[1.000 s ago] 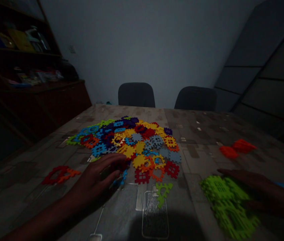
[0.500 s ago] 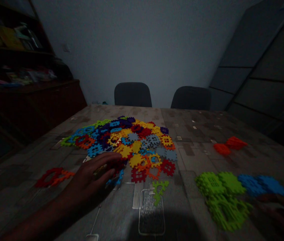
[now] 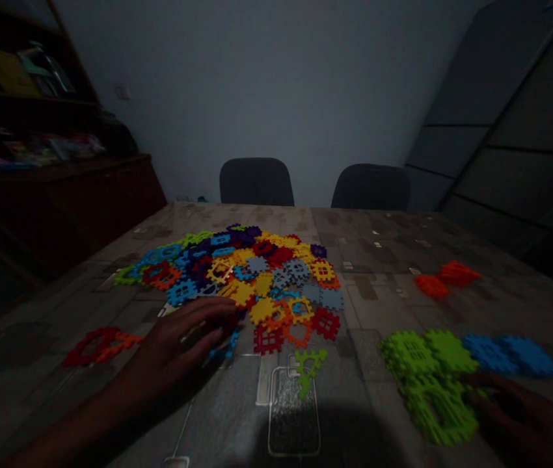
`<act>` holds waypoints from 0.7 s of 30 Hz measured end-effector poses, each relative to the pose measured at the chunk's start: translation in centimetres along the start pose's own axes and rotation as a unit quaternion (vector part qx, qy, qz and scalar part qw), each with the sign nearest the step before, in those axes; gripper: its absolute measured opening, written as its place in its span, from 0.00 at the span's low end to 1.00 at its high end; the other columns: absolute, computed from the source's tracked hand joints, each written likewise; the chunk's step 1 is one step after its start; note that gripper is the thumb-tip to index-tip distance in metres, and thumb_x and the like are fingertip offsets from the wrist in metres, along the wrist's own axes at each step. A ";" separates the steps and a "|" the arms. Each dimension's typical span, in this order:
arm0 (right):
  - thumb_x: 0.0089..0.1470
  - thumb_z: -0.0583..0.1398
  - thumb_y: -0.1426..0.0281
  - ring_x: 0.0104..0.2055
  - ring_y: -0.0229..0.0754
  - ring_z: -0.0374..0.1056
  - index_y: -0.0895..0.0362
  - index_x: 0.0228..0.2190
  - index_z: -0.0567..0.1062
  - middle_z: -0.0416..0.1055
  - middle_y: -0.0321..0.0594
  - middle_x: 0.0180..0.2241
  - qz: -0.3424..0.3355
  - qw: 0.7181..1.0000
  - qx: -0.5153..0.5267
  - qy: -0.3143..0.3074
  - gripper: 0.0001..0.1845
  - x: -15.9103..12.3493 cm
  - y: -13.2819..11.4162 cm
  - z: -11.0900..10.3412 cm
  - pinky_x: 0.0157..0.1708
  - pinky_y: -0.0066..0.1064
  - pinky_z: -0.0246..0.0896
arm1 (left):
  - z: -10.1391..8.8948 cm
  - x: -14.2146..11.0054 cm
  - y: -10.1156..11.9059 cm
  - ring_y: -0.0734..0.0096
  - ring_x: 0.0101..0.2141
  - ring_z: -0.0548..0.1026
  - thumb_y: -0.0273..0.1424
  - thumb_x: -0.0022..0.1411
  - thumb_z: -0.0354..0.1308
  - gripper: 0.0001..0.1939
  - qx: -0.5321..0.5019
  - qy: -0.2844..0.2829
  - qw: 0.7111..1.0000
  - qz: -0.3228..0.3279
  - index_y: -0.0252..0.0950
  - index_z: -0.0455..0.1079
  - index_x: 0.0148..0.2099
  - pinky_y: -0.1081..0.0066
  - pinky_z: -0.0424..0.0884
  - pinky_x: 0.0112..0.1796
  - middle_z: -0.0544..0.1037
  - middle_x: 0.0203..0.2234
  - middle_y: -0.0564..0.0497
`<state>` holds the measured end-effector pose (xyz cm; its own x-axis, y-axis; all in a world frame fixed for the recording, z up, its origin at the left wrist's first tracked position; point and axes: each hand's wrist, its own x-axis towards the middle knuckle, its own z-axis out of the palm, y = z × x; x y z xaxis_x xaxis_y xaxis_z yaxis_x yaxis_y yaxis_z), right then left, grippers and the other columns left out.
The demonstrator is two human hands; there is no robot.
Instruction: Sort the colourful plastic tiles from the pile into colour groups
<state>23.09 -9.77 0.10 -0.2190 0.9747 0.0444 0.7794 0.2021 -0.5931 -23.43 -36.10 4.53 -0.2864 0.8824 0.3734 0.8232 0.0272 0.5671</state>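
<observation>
A large heap of multicoloured plastic waffle blocks (image 3: 252, 279) lies in the middle of the table. My left hand (image 3: 179, 341) rests curled on its near edge, with a small blue piece (image 3: 225, 348) by the fingers; whether it grips anything is hidden in shadow. My right hand (image 3: 515, 409) lies at the lower right, its fingers touching a stacked lime-green block pile (image 3: 427, 383). Beside that pile sits a blue block stack (image 3: 511, 356). An orange stack (image 3: 445, 278) stands farther back, and a red and orange chain of blocks (image 3: 98, 346) lies left of my left hand.
A small green block cluster (image 3: 308, 367) lies just below the heap on the patterned tabletop (image 3: 378, 260). Two dark chairs (image 3: 256, 183) stand beyond the far edge. A dark wooden cabinet (image 3: 62, 188) with shelves stands at the left, and grey panels at the right.
My right hand has moved off the top of the green pile to its lower right, uncovering the blue stack. My left hand stays in place, and the view has shifted slightly left.
</observation>
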 end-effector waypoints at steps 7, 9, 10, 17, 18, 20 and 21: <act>0.34 0.61 0.40 0.29 0.54 0.78 0.39 0.27 0.85 0.82 0.36 0.30 -0.022 0.999 -0.003 -0.026 0.24 0.4 0.2 -0.3 0.28 0.37 0.73 | 0.0 0.0 -0.3 0.60 0.52 0.78 0.42 0.70 0.56 0.16 0.003 -0.007 1.000 0.012 0.46 0.75 0.56 0.65 0.75 0.53 0.79 0.53 0.50; 0.33 0.62 0.42 0.31 0.53 0.79 0.38 0.27 0.85 0.82 0.35 0.32 -0.014 0.999 0.008 -0.033 0.22 0.3 0.3 -0.4 0.30 0.36 0.74 | 0.0 0.0 -0.3 0.61 0.53 0.77 0.41 0.71 0.56 0.16 0.005 -0.010 1.000 0.012 0.47 0.74 0.56 0.66 0.74 0.53 0.79 0.54 0.51; 0.32 0.62 0.42 0.31 0.53 0.79 0.38 0.28 0.85 0.82 0.34 0.32 -0.011 0.999 0.013 -0.042 0.22 0.2 0.3 -0.4 0.31 0.36 0.74 | 0.0 0.0 -0.2 0.61 0.53 0.77 0.41 0.71 0.56 0.15 0.006 -0.012 1.000 0.010 0.47 0.74 0.56 0.66 0.74 0.54 0.79 0.54 0.51; 0.34 0.61 0.40 0.35 0.54 0.79 0.39 0.27 0.85 0.83 0.35 0.33 0.000 0.999 -0.001 -0.036 0.23 0.5 0.6 -0.3 0.31 0.35 0.74 | 0.0 0.0 0.0 0.59 0.52 0.78 0.42 0.71 0.55 0.16 -0.001 -0.024 1.000 0.003 0.47 0.74 0.57 0.62 0.74 0.54 0.78 0.54 0.49; 0.34 0.61 0.40 0.33 0.54 0.79 0.39 0.28 0.84 0.82 0.35 0.32 -0.002 0.999 -0.008 -0.035 0.24 0.5 0.6 -0.2 0.30 0.35 0.74 | 0.0 0.0 0.1 0.59 0.52 0.78 0.42 0.71 0.55 0.16 -0.003 -0.024 1.000 0.005 0.47 0.74 0.57 0.62 0.74 0.54 0.78 0.54 0.49; 0.37 0.59 0.39 0.29 0.53 0.79 0.40 0.29 0.84 0.82 0.35 0.29 -0.013 0.999 -0.029 -0.030 0.25 0.4 0.8 -0.3 0.25 0.34 0.72 | 0.0 0.1 0.2 0.59 0.52 0.78 0.42 0.70 0.56 0.16 -0.007 -0.022 1.000 0.009 0.47 0.75 0.57 0.62 0.75 0.54 0.79 0.54 0.49; 0.39 0.58 0.39 0.28 0.51 0.78 0.40 0.30 0.83 0.81 0.34 0.27 -0.024 0.998 -0.047 -0.017 0.25 0.3 1.0 -0.4 0.24 0.33 0.72 | 0.0 0.2 0.2 0.59 0.52 0.78 0.42 0.70 0.56 0.16 -0.008 -0.019 1.000 0.010 0.47 0.75 0.56 0.62 0.75 0.53 0.79 0.53 0.49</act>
<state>24.05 -9.18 -0.13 -0.2756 0.9603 0.0429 0.8192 0.2580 -0.5121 -23.28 -35.93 4.71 -0.2512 0.8999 0.3565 0.8205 0.0026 0.5716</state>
